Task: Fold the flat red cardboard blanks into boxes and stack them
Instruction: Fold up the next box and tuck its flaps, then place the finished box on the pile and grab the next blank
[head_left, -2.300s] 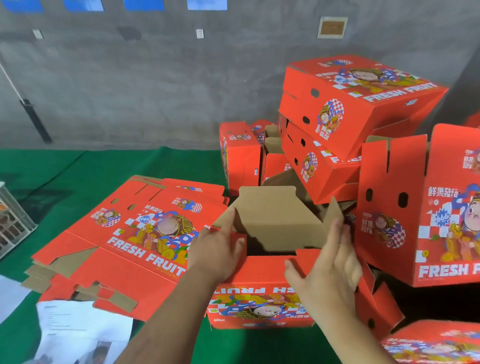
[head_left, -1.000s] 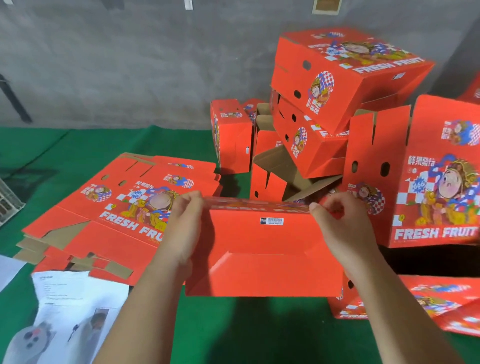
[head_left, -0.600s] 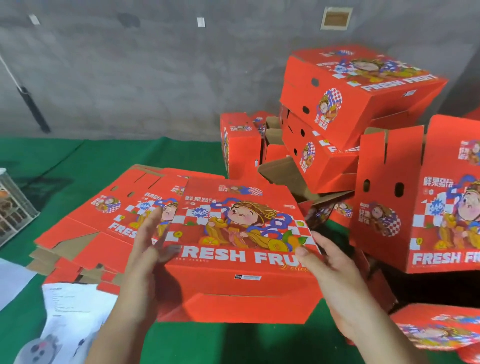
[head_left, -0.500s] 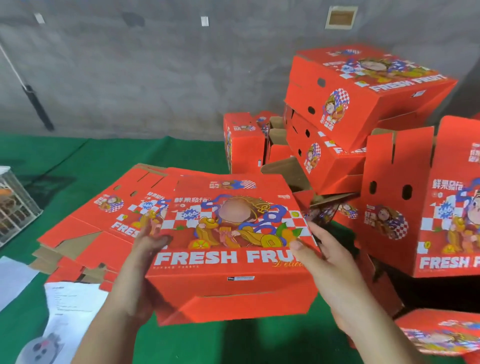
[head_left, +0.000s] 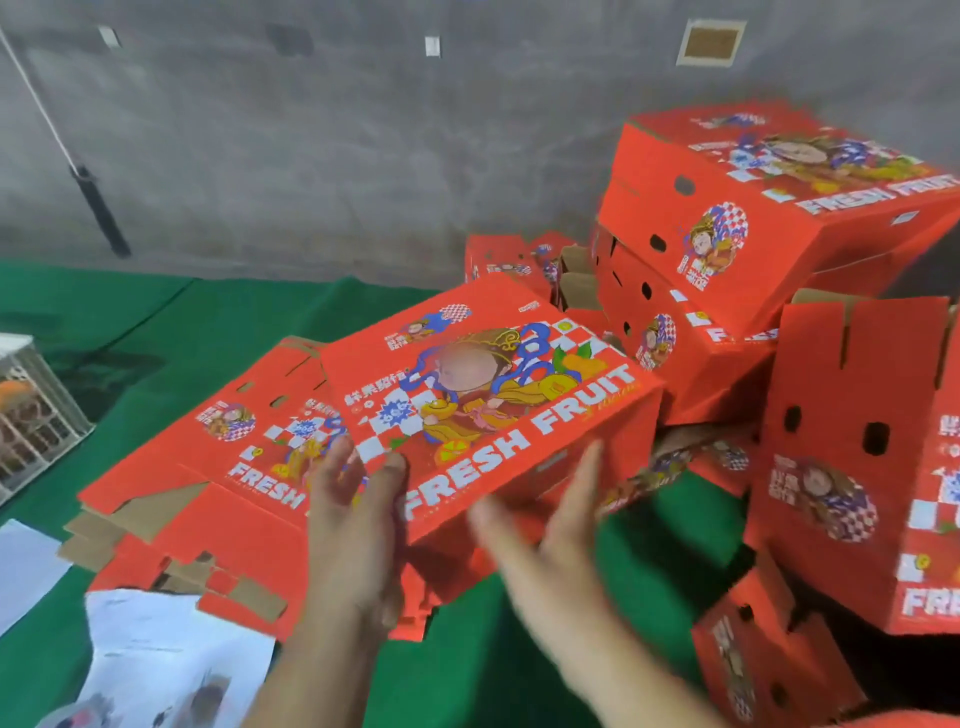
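Observation:
A folded red "FRESH FRUIT" box is in the air in front of me, printed top up and tilted toward the right. My left hand presses its near left corner with straight fingers, the thumb at the top edge. My right hand, blurred, touches the near side from below with straight fingers. To the left lies the stack of flat red blanks. Folded boxes are piled at the right, the top one slanted.
A tall red box stands upright at the right edge, with another lying low beside it. White printed paper lies on the green cloth. A wire crate sits far left. A grey wall closes the back.
The bottom was closed, then the box was turned printed side up. Since half a second ago it has gone up and to the right, toward the pile, and tilted.

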